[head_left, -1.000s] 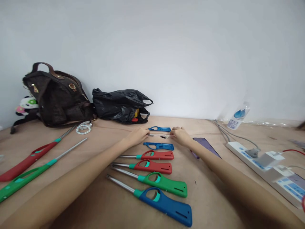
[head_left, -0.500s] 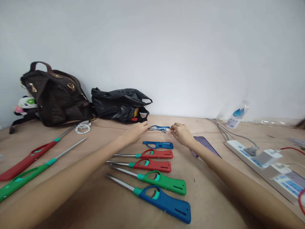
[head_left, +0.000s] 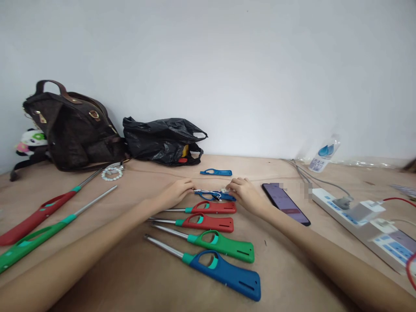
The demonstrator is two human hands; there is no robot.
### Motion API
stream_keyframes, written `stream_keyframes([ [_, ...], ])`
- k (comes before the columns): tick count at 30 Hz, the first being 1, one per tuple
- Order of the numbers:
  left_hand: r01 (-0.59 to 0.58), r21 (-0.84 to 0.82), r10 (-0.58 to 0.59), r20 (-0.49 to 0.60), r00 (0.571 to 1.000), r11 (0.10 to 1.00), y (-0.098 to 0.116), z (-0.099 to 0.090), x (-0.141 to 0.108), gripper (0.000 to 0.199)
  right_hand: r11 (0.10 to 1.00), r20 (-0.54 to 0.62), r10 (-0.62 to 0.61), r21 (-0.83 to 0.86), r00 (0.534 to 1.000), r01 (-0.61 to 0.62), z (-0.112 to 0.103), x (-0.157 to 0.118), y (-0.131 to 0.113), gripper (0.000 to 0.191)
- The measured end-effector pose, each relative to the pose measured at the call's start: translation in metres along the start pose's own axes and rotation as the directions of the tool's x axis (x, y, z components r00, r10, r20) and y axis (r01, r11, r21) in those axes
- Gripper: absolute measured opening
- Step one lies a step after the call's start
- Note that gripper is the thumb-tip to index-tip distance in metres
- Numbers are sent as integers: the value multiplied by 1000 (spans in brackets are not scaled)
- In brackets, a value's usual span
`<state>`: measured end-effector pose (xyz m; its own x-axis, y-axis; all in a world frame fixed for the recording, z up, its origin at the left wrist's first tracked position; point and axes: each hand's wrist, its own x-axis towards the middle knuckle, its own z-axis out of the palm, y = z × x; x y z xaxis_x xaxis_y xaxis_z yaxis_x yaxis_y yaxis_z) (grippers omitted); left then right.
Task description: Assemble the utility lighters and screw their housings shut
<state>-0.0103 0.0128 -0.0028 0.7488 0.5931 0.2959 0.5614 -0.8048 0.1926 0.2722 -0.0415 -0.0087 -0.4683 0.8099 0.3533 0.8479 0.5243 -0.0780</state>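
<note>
We pinch the wired assembly | left hand: left end | right hand: right end | over blue half-shell

Blue shell half, overlapped in view by a wired assembly whose ends the left hand and right hand pinch. Beyond the blue shell half lies a second shell; on its nearer side, four lighters; to its right, a phone.
</note>
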Motion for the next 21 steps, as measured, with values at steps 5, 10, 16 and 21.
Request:
stream_keyframes([
  [5, 10, 9, -10, -2, 1000, 1000, -2, 4, 1, 24, 1000, 5, 11, -4, 1000, -11, 10, -1, 0, 14],
  [10, 36, 54, -37, 10, 999, 998, -6, 7, 2, 22, 1000, 13, 14, -7, 1000, -14, 13, 0, -1, 14],
  [16, 42, 92, -45, 34, 998, 995, -10, 10, 1, 23, 1000, 21, 2, -26, 1000, -2, 15, 3, -4, 18],
  [21, 10, 143, -14, 26, 1000, 990, -10, 11, 2, 26, 996, 39, -4, -89, 999, 8, 15, 5, -7, 16],
])
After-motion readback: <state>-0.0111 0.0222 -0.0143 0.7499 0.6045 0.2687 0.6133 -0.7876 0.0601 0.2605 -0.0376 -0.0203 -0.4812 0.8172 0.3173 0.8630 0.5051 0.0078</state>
